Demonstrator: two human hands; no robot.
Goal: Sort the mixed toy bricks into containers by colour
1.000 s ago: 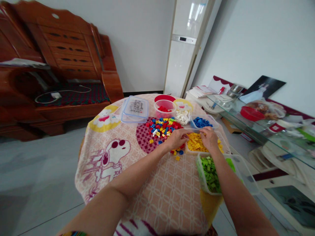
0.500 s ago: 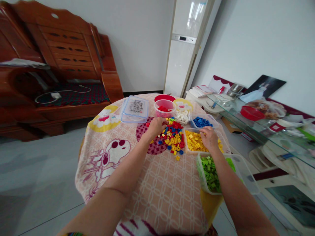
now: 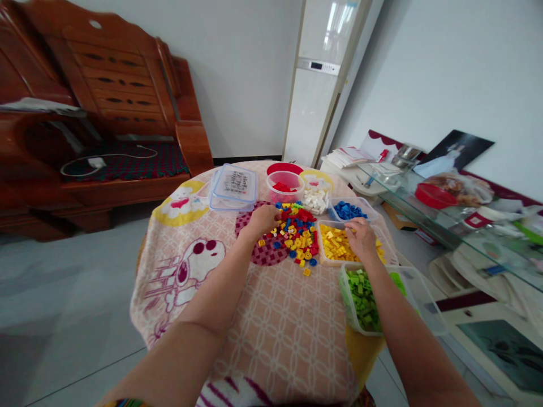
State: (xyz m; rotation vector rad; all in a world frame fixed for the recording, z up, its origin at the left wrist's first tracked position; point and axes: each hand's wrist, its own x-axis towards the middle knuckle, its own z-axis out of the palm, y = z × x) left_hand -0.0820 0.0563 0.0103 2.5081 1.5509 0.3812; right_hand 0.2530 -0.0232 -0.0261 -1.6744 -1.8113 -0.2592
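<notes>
Lying palm-down, left hand (image 3: 263,219) touches loose bricks (image 3: 297,233).

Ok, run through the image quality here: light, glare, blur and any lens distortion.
Head view: soft, even daylight on the left hand and right hand, no hard shadows; head view again, a glare streak on the glossy white cabinet; the same view's wide lens tilts that cabinet sideways; its left edge smears the wooden bench, while the loose bricks look fairly sharp.
</notes>
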